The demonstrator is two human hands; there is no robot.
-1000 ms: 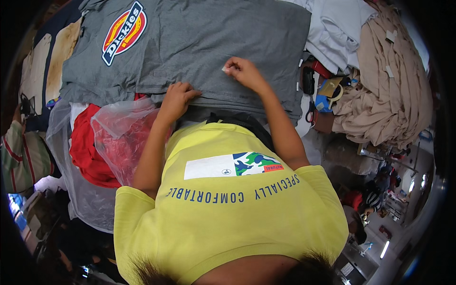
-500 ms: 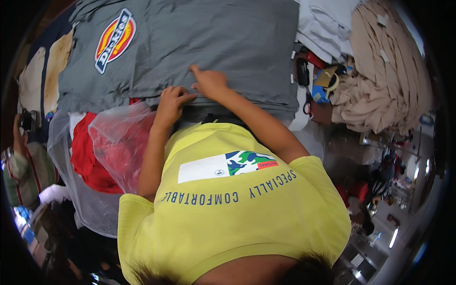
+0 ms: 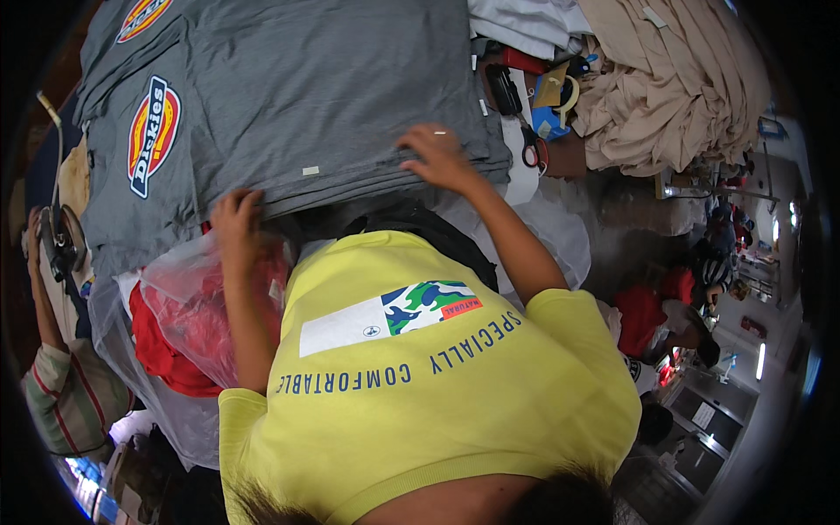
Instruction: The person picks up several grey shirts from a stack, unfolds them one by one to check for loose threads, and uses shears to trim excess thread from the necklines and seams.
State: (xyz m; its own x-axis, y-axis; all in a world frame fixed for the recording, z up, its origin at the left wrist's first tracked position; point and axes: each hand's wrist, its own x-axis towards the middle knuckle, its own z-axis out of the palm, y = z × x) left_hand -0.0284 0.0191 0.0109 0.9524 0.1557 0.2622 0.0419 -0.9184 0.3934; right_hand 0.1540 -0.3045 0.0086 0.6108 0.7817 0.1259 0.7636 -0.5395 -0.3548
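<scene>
A stack of grey printed fabric pieces (image 3: 324, 87), perhaps garments, lies before me, its layered edge toward my body. Two oval badge prints show on its left part, the nearer badge print (image 3: 155, 136) in full. My left hand (image 3: 236, 219) is at the near edge of the stack, fingers bent but apart over the cloth. My right hand (image 3: 437, 156) rests near the front right corner with its fingers spread, holding nothing. A small pale label (image 3: 311, 171) lies on the front edge between my hands. Another small pale label (image 3: 440, 133) shows at my right fingers.
Right of the stack are scissors (image 3: 532, 149), a tape roll (image 3: 569, 94), a black case (image 3: 504, 87) and heaped beige cloth (image 3: 665, 96). Red cloth in a clear plastic bag (image 3: 210, 271) is beside my left arm. At far left, a person's arm (image 3: 44, 297) reaches toward an iron (image 3: 66, 236).
My hands have moved apart, left hand leftward and right hand rightward. My right index finger no longer points out alone. A second badge and pale labels now show. The view has shifted.
</scene>
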